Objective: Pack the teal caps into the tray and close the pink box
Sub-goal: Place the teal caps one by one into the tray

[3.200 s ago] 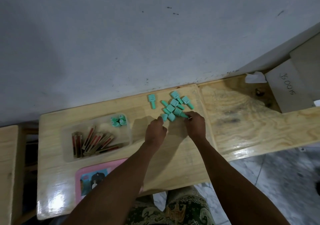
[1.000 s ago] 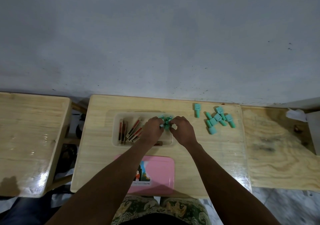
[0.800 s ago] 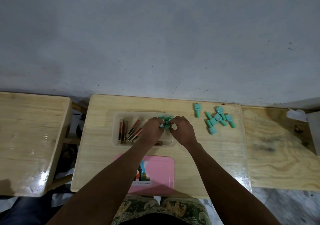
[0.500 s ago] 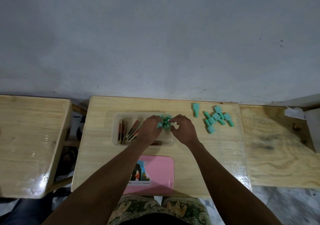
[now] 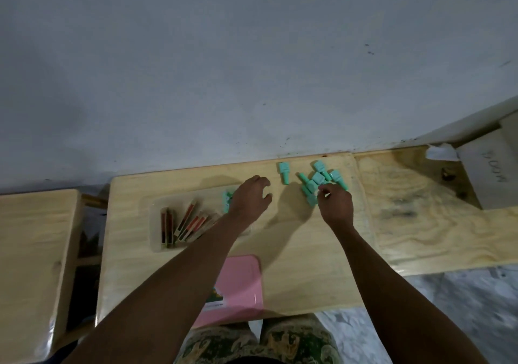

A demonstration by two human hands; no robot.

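Observation:
A pile of teal caps (image 5: 316,180) lies at the far right of the small wooden table (image 5: 134,251), with one cap (image 5: 284,170) apart on its left. My right hand (image 5: 335,205) rests at the pile's near edge, fingertips curled onto the caps; whether it grips one I cannot tell. My left hand (image 5: 251,199) hovers between tray and pile, fingers apart and empty. The clear tray (image 5: 155,223) holds brown and red sticks (image 5: 185,222) and a few teal caps (image 5: 227,199) partly hidden behind my left hand. The pink box (image 5: 238,282) lies near the front edge.
A second wooden table (image 5: 30,240) stands to the left across a gap. A plywood board (image 5: 420,215) adjoins on the right, with a grey box (image 5: 487,173) and a crumpled white paper (image 5: 440,151) at its far end. The wall runs right behind.
Both hands have left the caps in the tray and moved right. My right hand has reached the loose pile; my left hand has opened and trails behind it. The view swung right.

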